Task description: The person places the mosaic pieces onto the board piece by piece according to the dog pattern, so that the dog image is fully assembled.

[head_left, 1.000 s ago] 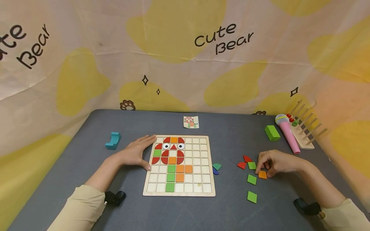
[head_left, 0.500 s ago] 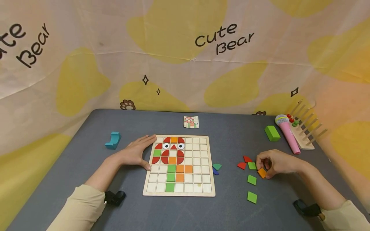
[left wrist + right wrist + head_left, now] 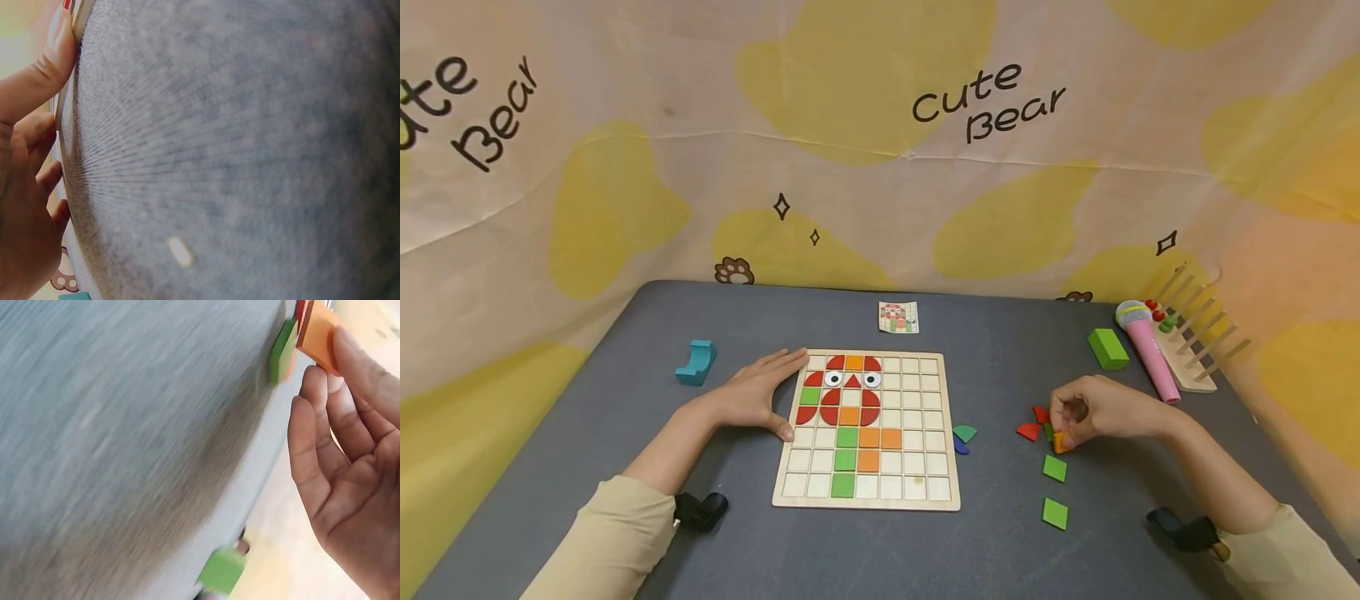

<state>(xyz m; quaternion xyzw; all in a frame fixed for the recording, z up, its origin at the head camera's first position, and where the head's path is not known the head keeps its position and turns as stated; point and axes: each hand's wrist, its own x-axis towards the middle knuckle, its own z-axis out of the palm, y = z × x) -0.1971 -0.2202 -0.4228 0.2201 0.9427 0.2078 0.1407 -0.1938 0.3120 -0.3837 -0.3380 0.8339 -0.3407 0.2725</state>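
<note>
Fingertips of the right hand [image 3: 1093,410] pinched an orange square tile [image 3: 1059,442], lifted just clear of the grey bench [image 3: 625,400] beside the loose red pieces [image 3: 1032,423] and green tiles [image 3: 1054,467]. That grip was curled tight around the tile's edge. The left hand [image 3: 752,398] lay flat with straight fingers against the left rim of the wooden grid board [image 3: 925,492], holding nothing.
</note>
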